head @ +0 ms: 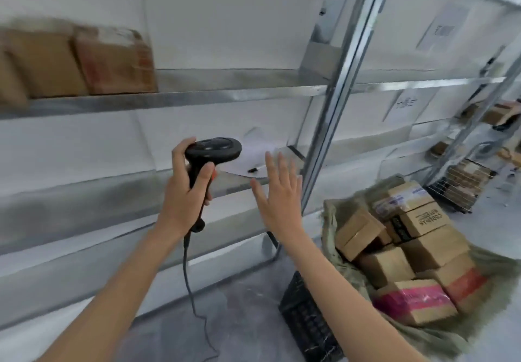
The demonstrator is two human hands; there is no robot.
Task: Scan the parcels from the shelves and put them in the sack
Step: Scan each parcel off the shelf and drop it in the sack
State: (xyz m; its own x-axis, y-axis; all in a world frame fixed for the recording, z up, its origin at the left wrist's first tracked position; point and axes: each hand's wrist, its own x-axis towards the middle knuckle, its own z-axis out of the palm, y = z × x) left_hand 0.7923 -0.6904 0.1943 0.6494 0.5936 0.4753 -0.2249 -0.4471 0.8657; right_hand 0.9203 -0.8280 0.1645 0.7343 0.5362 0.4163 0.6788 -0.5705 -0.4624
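Left grip (187, 184): wrapped around the handle of the black barcode scanner (212, 151), head pointing right, cord (189, 285) hanging toward the floor
Right grip (279, 192): released, fingers spread and straight, hovering in front of the shelf edge and holding nothing
Parcels on shelf (76, 62): brown boxes, blurred, on the upper metal shelf (197, 97) at far left
Sack (332, 220): greenish woven, open on the floor at right, holding many cardboard parcels (408, 251)
Middle shelf: a white sheet of paper (253, 158) lying just behind the hands
Crate (307, 322): black, beside the sack
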